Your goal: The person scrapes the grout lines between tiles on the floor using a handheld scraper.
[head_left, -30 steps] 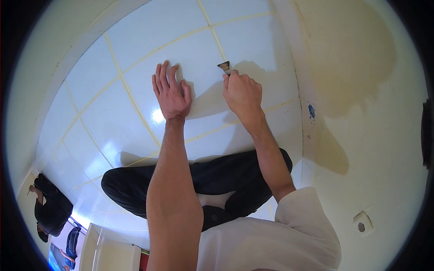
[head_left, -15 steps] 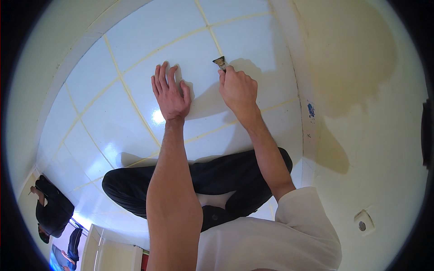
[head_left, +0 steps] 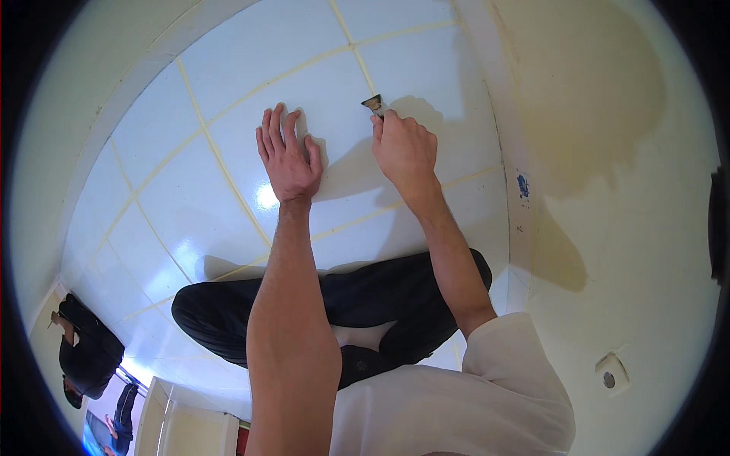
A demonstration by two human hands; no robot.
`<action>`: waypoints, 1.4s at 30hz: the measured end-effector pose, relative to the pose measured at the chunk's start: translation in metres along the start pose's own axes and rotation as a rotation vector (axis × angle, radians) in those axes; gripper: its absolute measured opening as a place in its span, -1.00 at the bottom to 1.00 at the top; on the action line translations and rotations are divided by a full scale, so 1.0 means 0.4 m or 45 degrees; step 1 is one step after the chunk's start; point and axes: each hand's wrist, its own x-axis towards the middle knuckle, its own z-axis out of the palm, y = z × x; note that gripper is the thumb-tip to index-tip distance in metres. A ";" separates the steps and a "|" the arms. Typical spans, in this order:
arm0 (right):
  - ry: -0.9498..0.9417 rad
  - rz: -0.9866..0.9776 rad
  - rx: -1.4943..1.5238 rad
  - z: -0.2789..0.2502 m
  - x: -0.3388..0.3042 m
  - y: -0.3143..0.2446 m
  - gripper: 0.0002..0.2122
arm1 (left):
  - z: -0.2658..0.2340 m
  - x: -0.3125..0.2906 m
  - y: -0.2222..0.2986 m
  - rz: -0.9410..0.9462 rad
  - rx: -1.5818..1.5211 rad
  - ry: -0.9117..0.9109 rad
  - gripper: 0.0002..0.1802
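My right hand is closed round the handle of a small scraper. The handle is mostly hidden in my fist, while the dark-edged, worn blade points up and away from me. The blade is near the lower end of a yellowish grout line between white floor tiles. To the left, my left hand rests palm down on a tile with its fingers spread, holding nothing.
A beige wall with stains rises on the right, a blue paint mark at its base and a socket box lower down. My crossed legs are on the floor. At far left sits a person in black; another person is beyond.
My right hand and the scraper have shifted very slightly to the right. The left hand has hardly moved and still lies on the tile.
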 end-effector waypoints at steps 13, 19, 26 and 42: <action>-0.062 0.009 -0.003 -0.010 0.004 -0.004 -0.67 | 0.000 -0.001 0.000 -0.003 -0.007 0.001 -0.45; -0.064 0.051 0.025 -0.005 0.011 -0.008 -0.66 | 0.000 0.000 0.000 -0.003 -0.029 0.015 -0.45; -0.059 0.046 0.036 -0.003 0.015 -0.009 -0.65 | 0.000 -0.001 0.000 0.009 -0.011 0.008 -0.44; -0.062 0.050 0.032 -0.018 0.014 -0.004 -0.65 | -0.004 0.001 -0.001 0.000 -0.021 0.005 -0.45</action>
